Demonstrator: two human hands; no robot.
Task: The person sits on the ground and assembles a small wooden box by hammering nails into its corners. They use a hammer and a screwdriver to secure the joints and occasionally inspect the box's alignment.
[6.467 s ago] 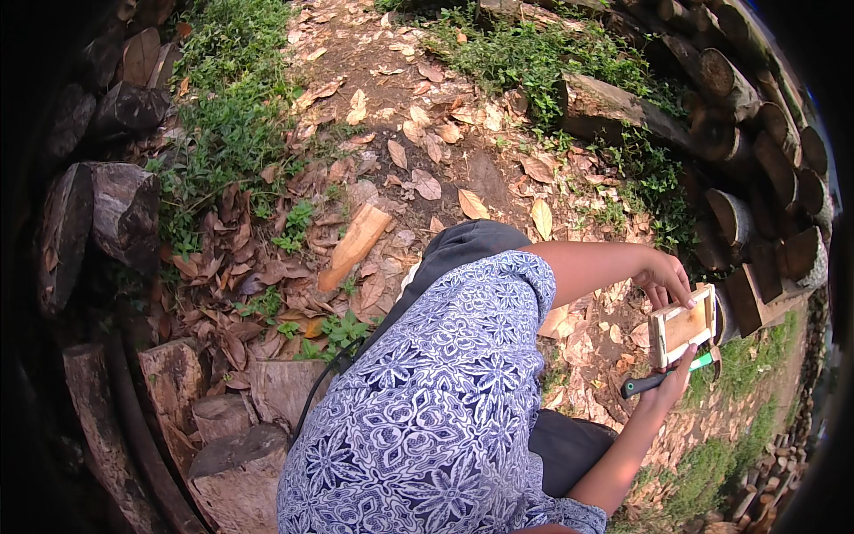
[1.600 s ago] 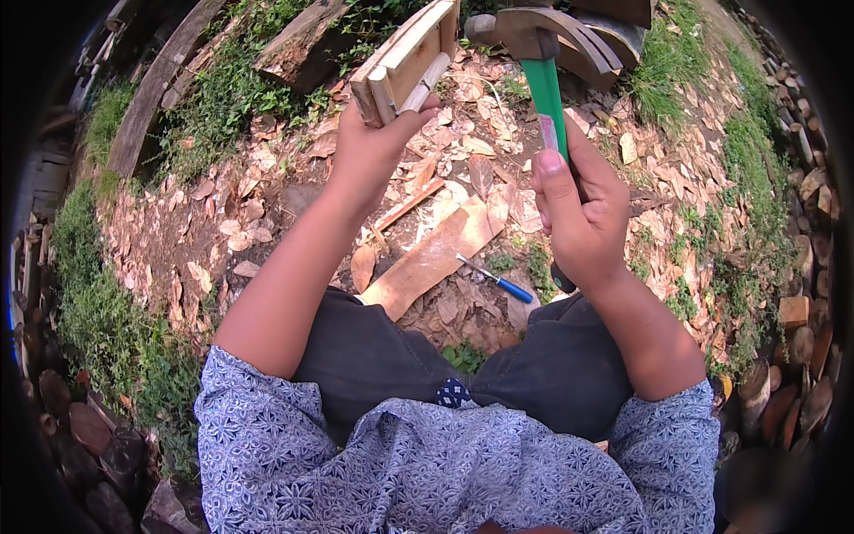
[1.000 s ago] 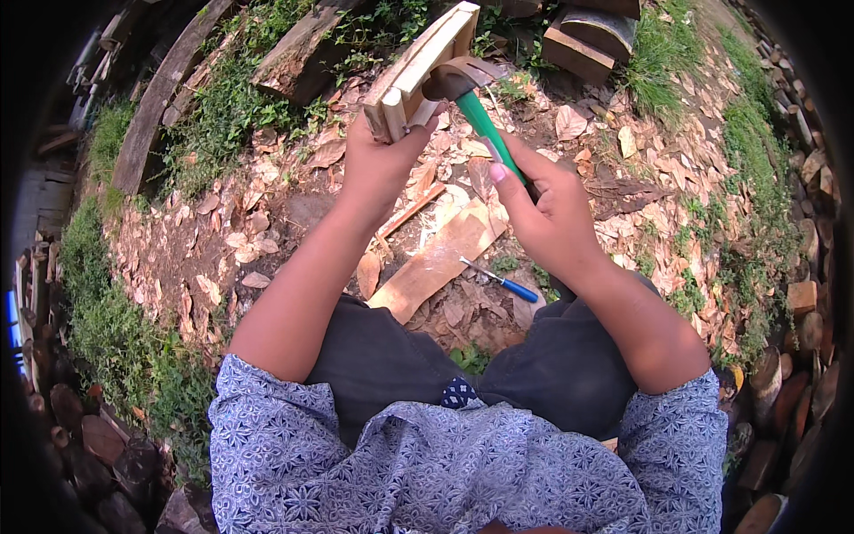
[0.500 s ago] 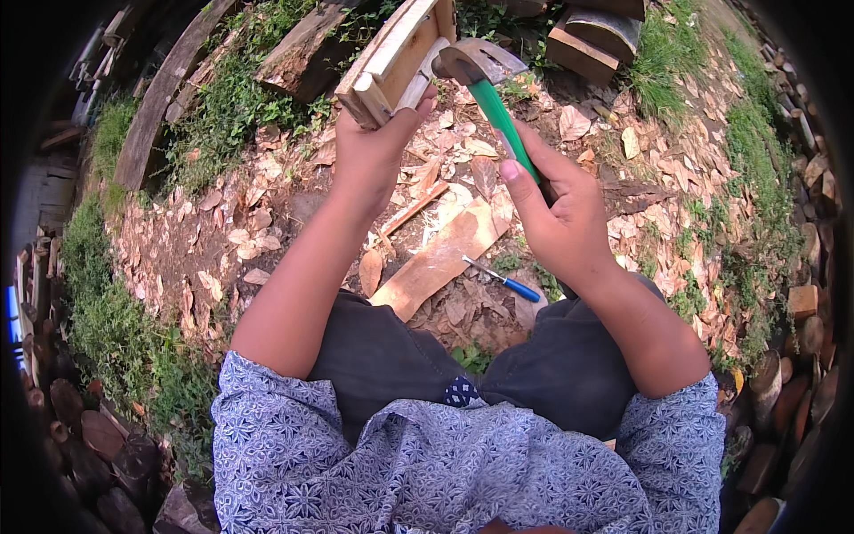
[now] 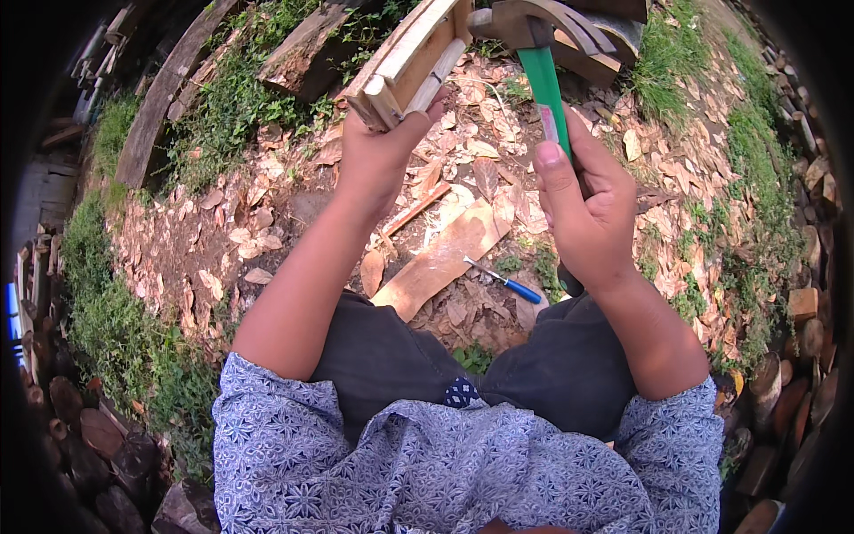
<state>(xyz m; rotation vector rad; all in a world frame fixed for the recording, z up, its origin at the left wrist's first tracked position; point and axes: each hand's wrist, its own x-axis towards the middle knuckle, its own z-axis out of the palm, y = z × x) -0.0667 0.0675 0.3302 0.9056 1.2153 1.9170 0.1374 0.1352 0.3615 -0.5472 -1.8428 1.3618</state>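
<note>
My left hand (image 5: pixel 389 151) grips the near end of a small wooden frame (image 5: pixel 418 55), which is held up and tilted at the top of the view. Pale strips run along its sides, and its far end is cut off by the picture's edge. My right hand (image 5: pixel 587 200) is closed around the green handle of a claw hammer (image 5: pixel 537 80). The hammer's head is raised to the right of the frame, its striking face toward the frame with a small gap between. On the ground between my knees lies a screwdriver (image 5: pixel 507 280) with a blue handle.
A flat wooden board (image 5: pixel 440 258) and a thin wood strip (image 5: pixel 416 212) rest on dry leaves. Thick timber pieces (image 5: pixel 307 53) lie at the far left, with cut wood blocks (image 5: pixel 583 58) behind the hammer. Stacked wood (image 5: pixel 801 303) lines the right rim.
The hammer has swung right and turned more upright, its head moving away from the frame's side. The frame and my left hand have shifted slightly right.
</note>
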